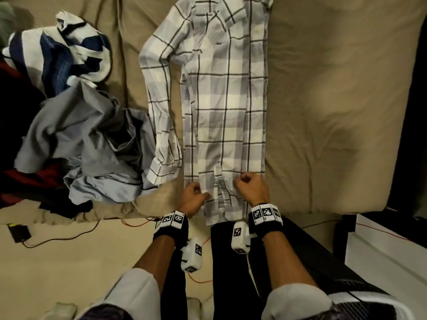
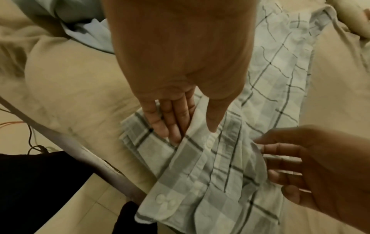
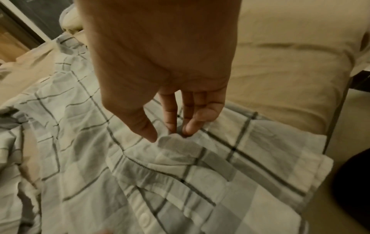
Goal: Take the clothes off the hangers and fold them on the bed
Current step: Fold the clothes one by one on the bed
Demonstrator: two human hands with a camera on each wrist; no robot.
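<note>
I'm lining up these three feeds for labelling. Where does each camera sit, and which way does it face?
Head: on the head, facing down at the plaid shirt on the bed; both forearms, left hand, right hand.
Left wrist: along the left hand to the shirt's button edge; the right hand shows too.
Right wrist: along the right hand to the shirt.
All share the shirt.

Matt woven plaid shirt (image 1: 221, 107), creased soft tan bedsheet (image 1: 323, 100), matt cloth

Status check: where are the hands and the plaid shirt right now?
Left hand pinches the plaid shirt hem; right hand touches it, grip unclear. Shirt flat on bed. Clothes pile alongside, not blocking.
</note>
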